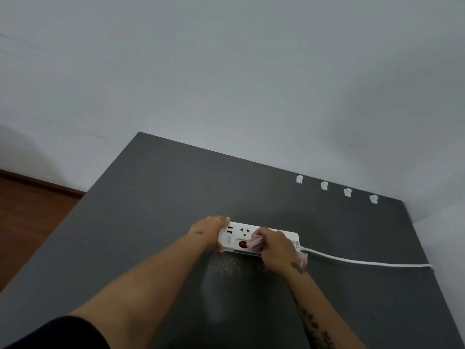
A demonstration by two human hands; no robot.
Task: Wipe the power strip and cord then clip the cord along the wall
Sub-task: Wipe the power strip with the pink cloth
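A white power strip [239,235] with a red switch lies flat on the dark grey table [151,210]. My left hand [210,231] grips its left end. My right hand [275,248] presses a bunched pale pink cloth [255,243] onto the strip's right half, covering that part. The white cord [364,262] leaves the strip's right end and runs to the table's right edge. Several white cord clips [324,185] sit in a row near the table's far edge by the wall.
A light grey wall [226,71] rises behind the table. Brown wooden floor [30,217] shows at the left. Fine dust specks [231,268] lie on the table just in front of the strip.
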